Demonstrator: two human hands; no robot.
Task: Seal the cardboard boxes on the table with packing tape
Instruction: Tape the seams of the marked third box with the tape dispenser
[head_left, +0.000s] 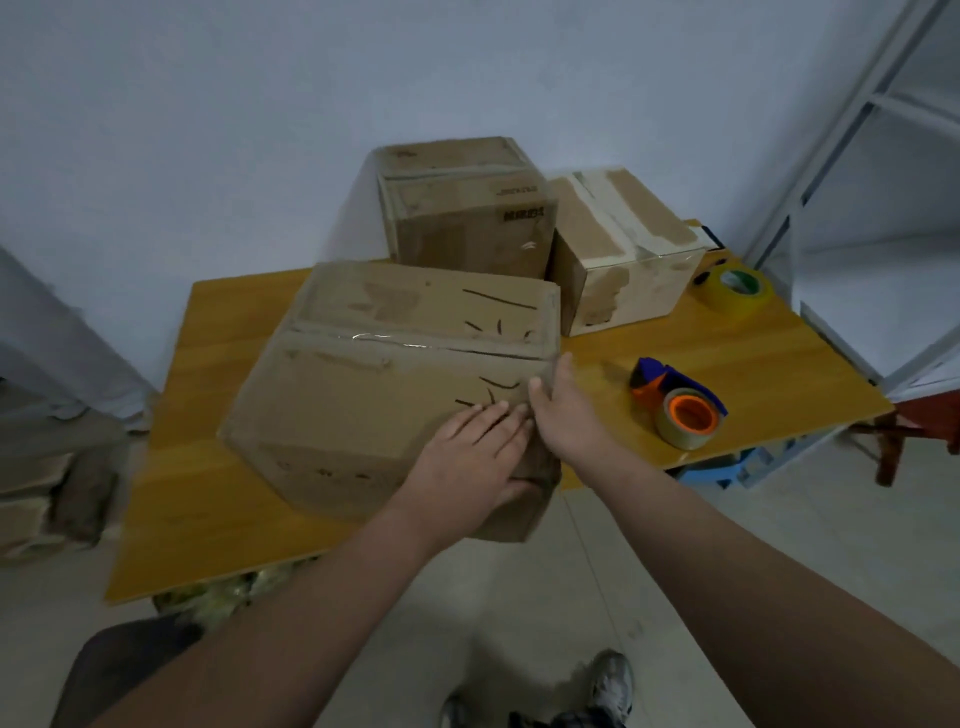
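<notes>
A large worn cardboard box (384, 379) lies near the front of the wooden table (727, 343), its near right corner hanging over the edge. Clear tape runs along its top seam. My left hand (467, 457) lies flat with straight fingers on that corner, thumb on the front face. My right hand (563, 410) presses against the box's right edge, fingers straight. A tape dispenser (678, 402) with an orange core and blue handle sits to the right on the table. A second roll of clear tape (737, 291) lies further back.
Two more cardboard boxes stand at the back: a tall one (467, 208) and a paler one with torn patches (623, 244). A white metal shelf frame (857, 171) stands at right. More boxes (31, 499) sit on the floor at left.
</notes>
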